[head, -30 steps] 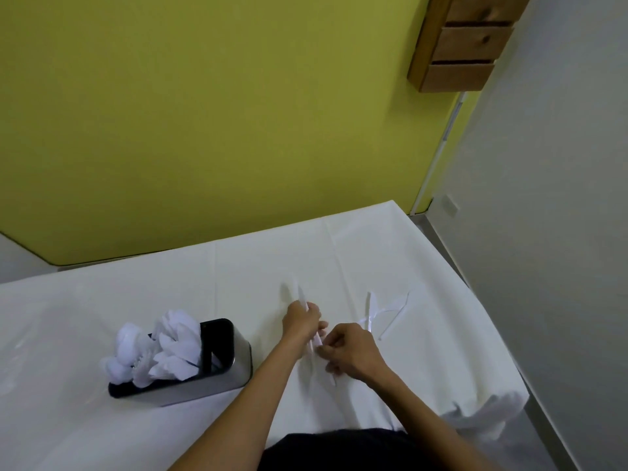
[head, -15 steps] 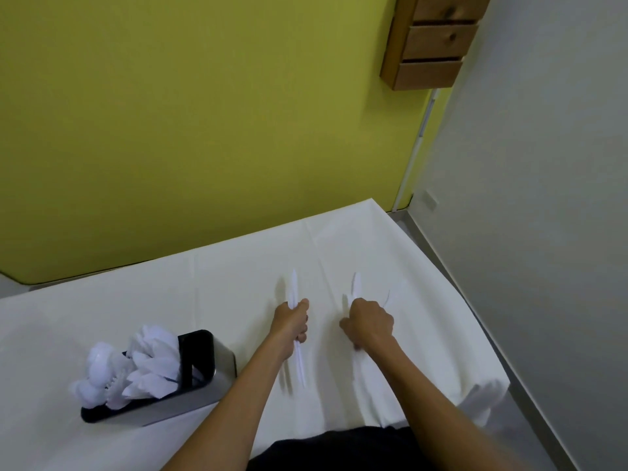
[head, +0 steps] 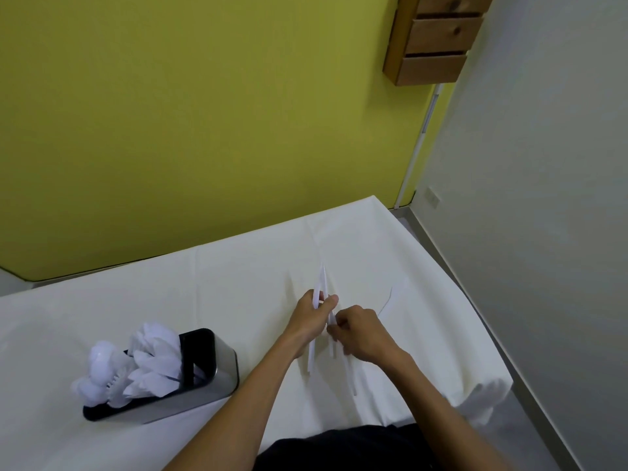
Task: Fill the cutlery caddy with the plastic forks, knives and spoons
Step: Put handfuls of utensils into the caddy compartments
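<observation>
My left hand (head: 311,317) grips a bundle of white plastic knives (head: 321,283), blades pointing away from me, handles sticking out below the fist. Close on its right, my right hand (head: 360,333) pinches the same bundle near its lower part; another white handle (head: 351,382) pokes out beneath it. One more white knife (head: 387,300) lies on the cloth just right of the hands. The metal cutlery caddy (head: 207,385) with a black rim stands at the lower left. White spoons and forks (head: 136,365) fill its left compartments; the right one looks dark and nearly empty.
A white cloth covers the table (head: 170,290); its right edge drops to a grey floor. A yellow-green wall rises behind the table. A wooden drawer unit (head: 435,39) hangs high at the upper right, beside a grey wall.
My hands were apart, each holding knives; now the right hand has come over to the left one and the knives are joined in one bundle.
</observation>
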`<state>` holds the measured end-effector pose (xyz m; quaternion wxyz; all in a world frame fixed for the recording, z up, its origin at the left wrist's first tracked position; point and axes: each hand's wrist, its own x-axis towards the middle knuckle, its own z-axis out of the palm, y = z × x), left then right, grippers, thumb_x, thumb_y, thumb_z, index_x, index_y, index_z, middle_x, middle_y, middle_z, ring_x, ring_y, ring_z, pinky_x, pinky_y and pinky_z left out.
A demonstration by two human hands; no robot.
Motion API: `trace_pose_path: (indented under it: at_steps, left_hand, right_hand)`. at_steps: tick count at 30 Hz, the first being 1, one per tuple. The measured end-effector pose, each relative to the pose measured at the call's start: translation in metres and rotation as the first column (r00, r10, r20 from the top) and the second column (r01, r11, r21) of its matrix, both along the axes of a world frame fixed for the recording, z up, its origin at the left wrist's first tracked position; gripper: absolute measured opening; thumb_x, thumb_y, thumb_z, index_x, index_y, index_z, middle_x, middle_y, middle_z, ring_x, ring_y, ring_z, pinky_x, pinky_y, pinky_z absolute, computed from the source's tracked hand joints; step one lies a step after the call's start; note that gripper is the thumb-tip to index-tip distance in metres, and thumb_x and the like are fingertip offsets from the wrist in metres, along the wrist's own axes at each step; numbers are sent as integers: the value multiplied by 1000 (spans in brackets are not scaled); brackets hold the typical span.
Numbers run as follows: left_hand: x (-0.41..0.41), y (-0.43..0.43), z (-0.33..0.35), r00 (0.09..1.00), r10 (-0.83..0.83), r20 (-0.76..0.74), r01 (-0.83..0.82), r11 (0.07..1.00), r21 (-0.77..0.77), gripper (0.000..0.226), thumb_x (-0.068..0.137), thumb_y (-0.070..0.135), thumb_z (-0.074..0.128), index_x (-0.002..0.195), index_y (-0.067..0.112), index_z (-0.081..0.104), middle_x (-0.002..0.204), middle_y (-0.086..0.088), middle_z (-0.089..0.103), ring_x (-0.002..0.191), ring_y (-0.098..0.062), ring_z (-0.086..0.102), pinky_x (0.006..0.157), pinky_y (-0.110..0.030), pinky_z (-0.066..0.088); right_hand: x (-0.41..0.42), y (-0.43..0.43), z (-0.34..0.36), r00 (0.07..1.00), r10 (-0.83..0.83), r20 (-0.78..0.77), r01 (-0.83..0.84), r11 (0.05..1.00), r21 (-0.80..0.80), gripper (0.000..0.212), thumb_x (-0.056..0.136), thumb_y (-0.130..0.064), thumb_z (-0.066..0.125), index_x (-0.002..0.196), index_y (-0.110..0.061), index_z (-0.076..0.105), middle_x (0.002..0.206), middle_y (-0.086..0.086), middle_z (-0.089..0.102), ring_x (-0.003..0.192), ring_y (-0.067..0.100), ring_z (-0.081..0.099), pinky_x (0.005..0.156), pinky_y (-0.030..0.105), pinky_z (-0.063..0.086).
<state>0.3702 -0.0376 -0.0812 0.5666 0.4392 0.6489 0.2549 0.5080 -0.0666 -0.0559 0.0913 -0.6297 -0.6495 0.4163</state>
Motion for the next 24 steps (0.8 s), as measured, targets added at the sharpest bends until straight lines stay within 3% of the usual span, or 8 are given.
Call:
trace_pose_path:
  at_steps: [2, 4, 6, 8, 12, 16, 20, 24]
  left_hand:
    - [-2, -1, 1, 1000, 19, 8, -19, 1000, -8, 15, 96, 31, 51, 95, 18, 56, 88, -1, 63, 76, -18, 56, 70, -32, 48]
    - [-11, -1, 1, 996, 85, 40, -83, 996, -42, 16, 100, 29, 49, 103, 16, 58, 93, -1, 65, 77, -18, 58, 68, -31, 50]
    - [-23, 0, 0, 978, 194, 82, -185, 978, -100, 18, 101, 27, 50, 107, 13, 59, 92, -1, 64, 73, -17, 57, 62, -27, 47]
    - [-31, 1, -4, 945, 303, 124, -282, 946, -160, 18, 100, 24, 52, 105, 11, 62, 90, -2, 65, 70, -18, 57, 63, -29, 46]
    - [-32, 2, 0, 839, 489, 236, -436, 866, -246, 10, 98, 14, 56, 100, 6, 63, 85, -5, 72, 78, -18, 67, 73, -37, 55]
    - [-31, 2, 9, 760, 548, 349, -475, 835, -278, 12, 100, 10, 57, 108, 2, 60, 92, -11, 73, 83, -25, 73, 79, -46, 58]
    - [-30, 4, 14, 752, 558, 351, -486, 829, -277, 34, 99, 38, 61, 110, 6, 61, 103, -13, 73, 94, -30, 73, 73, -44, 61]
    - [-25, 2, 9, 824, 491, 283, -441, 869, -224, 58, 80, 69, 65, 108, 18, 65, 97, -3, 77, 95, -24, 74, 92, -48, 58]
  right_hand:
    - [8, 2, 0, 999, -32, 10, 32, 999, 12, 47, 92, -45, 57, 76, -2, 65, 68, 10, 70, 54, 14, 69, 65, 35, 57]
    - [22, 6, -2, 972, -205, 116, 197, 977, 78, 56, 87, -58, 58, 72, -4, 60, 65, 9, 67, 59, 21, 67, 64, 37, 55]
    - [38, 11, -1, 891, -357, 280, 336, 934, 121, 54, 83, -63, 61, 76, -9, 53, 65, 4, 62, 64, 24, 61, 58, 33, 50]
    - [45, 12, -1, 856, -342, 387, 351, 935, 49, 51, 83, -58, 64, 89, -9, 52, 66, 1, 63, 58, 19, 60, 53, 27, 43]
    - [37, 14, -9, 898, -251, 363, 294, 953, -70, 16, 87, -27, 56, 87, -11, 55, 70, 4, 71, 57, 20, 70, 64, 28, 57]
    - [18, 13, -1, 940, -176, 291, 204, 977, -68, 16, 78, -26, 55, 79, -10, 57, 73, 5, 70, 59, 20, 68, 64, 28, 54]
    - [-5, 7, 6, 980, 5, 200, -13, 999, 37, 18, 78, -29, 57, 80, -13, 66, 78, 1, 69, 74, 22, 65, 62, 30, 49]
    - [-21, 6, 6, 935, 143, 324, -186, 977, 107, 15, 77, -23, 54, 76, -9, 59, 71, 6, 62, 62, 24, 48, 54, 28, 34]
